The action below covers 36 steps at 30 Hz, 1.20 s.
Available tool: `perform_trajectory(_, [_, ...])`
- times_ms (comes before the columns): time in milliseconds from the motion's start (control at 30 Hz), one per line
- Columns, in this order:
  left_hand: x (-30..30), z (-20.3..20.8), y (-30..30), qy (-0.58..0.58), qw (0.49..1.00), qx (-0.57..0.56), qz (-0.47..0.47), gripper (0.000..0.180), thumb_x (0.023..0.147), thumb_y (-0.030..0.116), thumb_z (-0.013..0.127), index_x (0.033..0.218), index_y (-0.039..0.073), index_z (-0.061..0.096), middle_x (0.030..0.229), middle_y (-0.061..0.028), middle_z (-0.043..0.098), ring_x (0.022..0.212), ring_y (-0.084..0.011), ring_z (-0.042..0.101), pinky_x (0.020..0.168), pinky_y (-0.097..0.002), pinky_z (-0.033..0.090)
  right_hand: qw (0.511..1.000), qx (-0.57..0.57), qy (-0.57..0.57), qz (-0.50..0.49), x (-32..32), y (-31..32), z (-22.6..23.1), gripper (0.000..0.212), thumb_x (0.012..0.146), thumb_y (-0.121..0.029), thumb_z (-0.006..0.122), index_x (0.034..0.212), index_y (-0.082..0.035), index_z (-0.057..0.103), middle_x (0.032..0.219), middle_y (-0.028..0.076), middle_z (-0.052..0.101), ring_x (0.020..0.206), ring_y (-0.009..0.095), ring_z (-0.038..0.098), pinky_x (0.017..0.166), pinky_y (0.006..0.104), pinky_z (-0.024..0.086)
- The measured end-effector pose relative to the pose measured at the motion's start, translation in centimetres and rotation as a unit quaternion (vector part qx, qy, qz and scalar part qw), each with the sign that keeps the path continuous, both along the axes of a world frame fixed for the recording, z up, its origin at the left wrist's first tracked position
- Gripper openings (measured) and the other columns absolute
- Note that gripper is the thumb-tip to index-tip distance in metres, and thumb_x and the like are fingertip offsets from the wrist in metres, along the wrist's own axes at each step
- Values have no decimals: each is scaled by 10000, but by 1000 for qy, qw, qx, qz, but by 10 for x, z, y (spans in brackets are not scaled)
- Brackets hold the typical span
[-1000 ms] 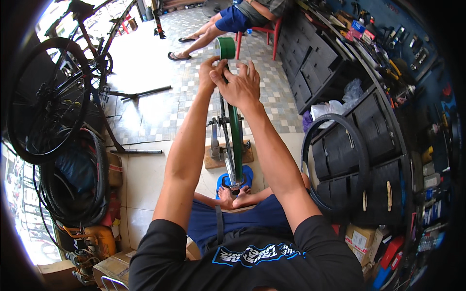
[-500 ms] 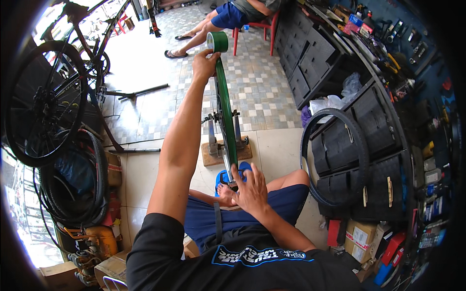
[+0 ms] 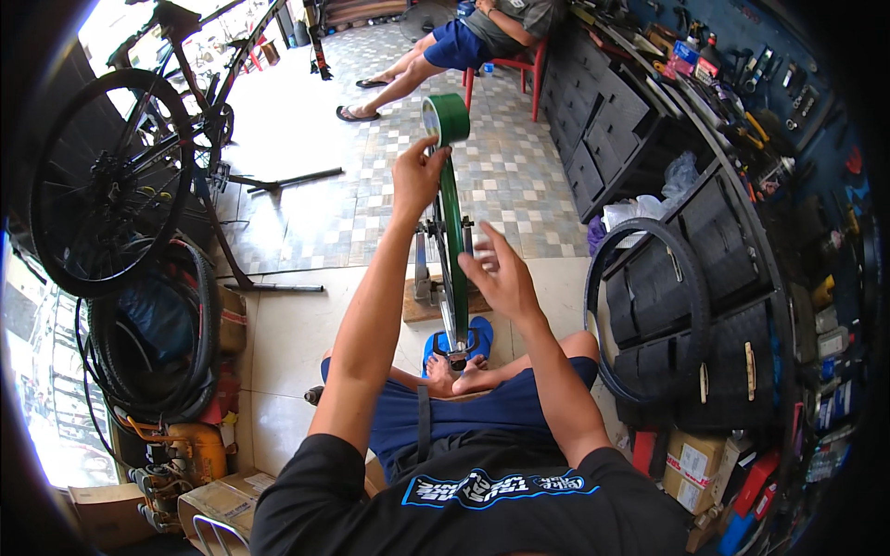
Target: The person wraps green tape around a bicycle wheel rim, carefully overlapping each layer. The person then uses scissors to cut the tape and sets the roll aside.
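Observation:
A bicycle rim (image 3: 451,243) stands upright in a truing stand (image 3: 423,278) in front of me, with green tape running along its outer bed. At the top of the rim my left hand (image 3: 417,176) grips the green tape roll (image 3: 447,119). My right hand (image 3: 496,271) hovers at the right side of the rim about halfway up, fingers spread and slightly blurred, holding nothing. My bare feet (image 3: 454,375) rest at the foot of the rim beside a blue sandal (image 3: 479,332).
A bicycle on a repair stand (image 3: 120,176) and a heap of tyres (image 3: 158,343) fill the left. A tyre (image 3: 649,306) leans on dark drawers at the right. Another person sits on a red chair (image 3: 505,74) at the back. Cardboard boxes (image 3: 222,505) lie nearby.
My right hand left the top of the rim, dropped to my lap, and has now risen to the rim's middle. My left hand stays on the tape roll.

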<state>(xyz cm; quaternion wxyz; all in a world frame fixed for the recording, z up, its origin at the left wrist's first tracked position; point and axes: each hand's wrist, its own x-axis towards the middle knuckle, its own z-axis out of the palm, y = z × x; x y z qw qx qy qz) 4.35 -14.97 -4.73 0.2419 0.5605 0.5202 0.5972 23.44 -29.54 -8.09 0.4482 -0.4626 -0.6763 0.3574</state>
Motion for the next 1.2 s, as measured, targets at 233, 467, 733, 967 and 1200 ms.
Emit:
perform_trajectory(233, [17, -15, -59, -24, 999, 14, -15, 287, 927, 84, 696, 1206, 17, 708, 599, -36, 598, 553, -59, 518, 500, -277, 408, 996, 10, 91, -12, -44, 54, 3, 465, 989, -224, 610, 1390, -1, 535, 956, 156, 728, 804, 217, 709, 744, 346, 550])
perform_trajectory(467, [29, -27, -99, -29, 1000, 3, -8, 306, 954, 36, 647, 1257, 46, 692, 836, -94, 712, 753, -124, 633, 643, -289, 529, 984, -9, 177, 20, -51, 51, -13, 297, 1043, -204, 543, 1244, -2, 630, 808, 102, 696, 722, 146, 651, 655, 307, 505])
perform_trajectory(733, [25, -54, -146, 114, 992, 33, -35, 249, 941, 119, 707, 1189, 132, 732, 1465, -154, 500, 1430, -370, 359, 1108, -459, 426, 980, 20, 190, 55, -47, 34, -49, 311, 1042, -240, 584, 1235, 1, 625, 994, 83, 709, 878, 104, 630, 744, 272, 509])
perform_trajectory(967, [29, -21, -155, 76, 988, 30, -133, 203, 924, 278, 737, 1092, 167, 764, 1677, -184, 112, 1559, -400, 64, 1212, -620, 117, 977, -68, 189, 64, -48, 30, -68, 279, 1022, -167, 585, 1232, 15, 613, 1156, 104, 702, 970, 136, 650, 796, 286, 534])
perform_trajectory(1200, [46, -17, -145, 211, 968, 74, -113, 269, 857, 234, 696, 1085, 104, 756, 1668, -263, 138, 1534, -509, 16, 1210, -615, 66, 978, -10, 202, 44, -53, 34, -73, 388, 980, -183, 597, 1322, -3, 559, 1250, 153, 661, 1131, 235, 656, 919, 362, 534])
